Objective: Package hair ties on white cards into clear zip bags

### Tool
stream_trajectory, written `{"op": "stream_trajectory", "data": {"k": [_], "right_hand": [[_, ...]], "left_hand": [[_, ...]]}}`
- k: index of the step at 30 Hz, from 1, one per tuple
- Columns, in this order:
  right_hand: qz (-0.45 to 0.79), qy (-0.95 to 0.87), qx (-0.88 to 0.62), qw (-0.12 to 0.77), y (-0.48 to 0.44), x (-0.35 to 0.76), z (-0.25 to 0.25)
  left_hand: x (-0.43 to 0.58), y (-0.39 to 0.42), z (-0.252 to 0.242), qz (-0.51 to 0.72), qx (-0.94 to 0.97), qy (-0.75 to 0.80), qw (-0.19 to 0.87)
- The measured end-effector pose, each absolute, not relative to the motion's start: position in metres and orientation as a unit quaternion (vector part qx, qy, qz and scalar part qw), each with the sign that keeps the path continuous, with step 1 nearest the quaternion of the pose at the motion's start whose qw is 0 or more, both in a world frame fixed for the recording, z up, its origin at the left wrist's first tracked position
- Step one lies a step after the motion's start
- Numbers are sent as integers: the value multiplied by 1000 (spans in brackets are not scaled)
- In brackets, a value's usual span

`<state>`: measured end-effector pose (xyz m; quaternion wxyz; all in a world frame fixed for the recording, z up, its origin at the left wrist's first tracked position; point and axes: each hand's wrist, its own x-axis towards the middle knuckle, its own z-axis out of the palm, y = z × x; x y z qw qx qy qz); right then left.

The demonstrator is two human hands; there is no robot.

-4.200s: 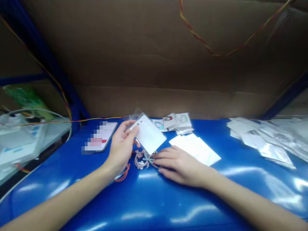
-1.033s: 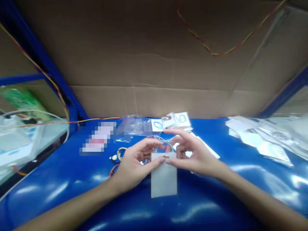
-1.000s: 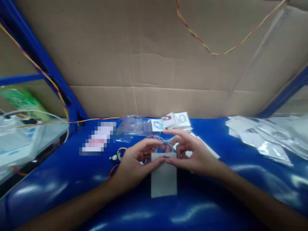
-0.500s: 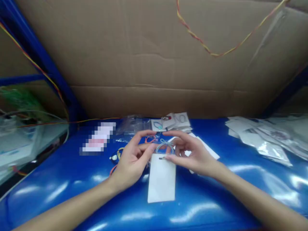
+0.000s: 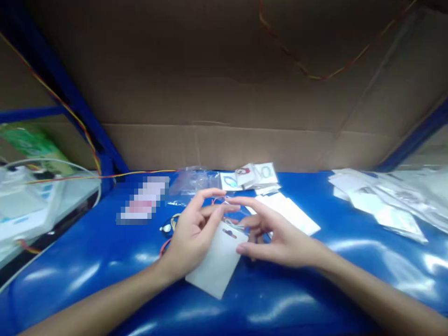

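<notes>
A white card [image 5: 219, 261] with a hang hole near its top is tilted between my hands, its lower end towards the left. My left hand [image 5: 194, 233] pinches its upper left edge, the thumb in front. At the right edge rests the thumb of my right hand [image 5: 280, 233], its other fingers curled behind. A thin pale cord [image 5: 234, 224] shows at the card's top edge, partly covered by fingers. Both index fingertips nearly meet above it. Beyond my left wrist lie cords with a round white piece [image 5: 166, 228], half hidden.
Behind my hands are small packed cards [image 5: 262, 173], clear plastic bags [image 5: 192, 182] and blank white cards [image 5: 297, 217]. More white packets [image 5: 381, 198] lie at the right on the blue table surface [image 5: 280, 303]. A cardboard wall [image 5: 224, 93] closes the back.
The white card has swung from upright to a slant, its lower end moving left. The pale cord loop has sunk lower behind the fingers. The right index finger has come down slightly.
</notes>
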<state>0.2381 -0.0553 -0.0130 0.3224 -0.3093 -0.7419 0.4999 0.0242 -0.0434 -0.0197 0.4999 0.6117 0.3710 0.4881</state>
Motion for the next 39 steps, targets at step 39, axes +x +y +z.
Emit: {"op": "stream_trajectory", "data": {"k": [39], "right_hand": [[372,-748,-342,431,-52,236,-10]], "left_hand": [[22,-45,-16,465,580,348,572]]}}
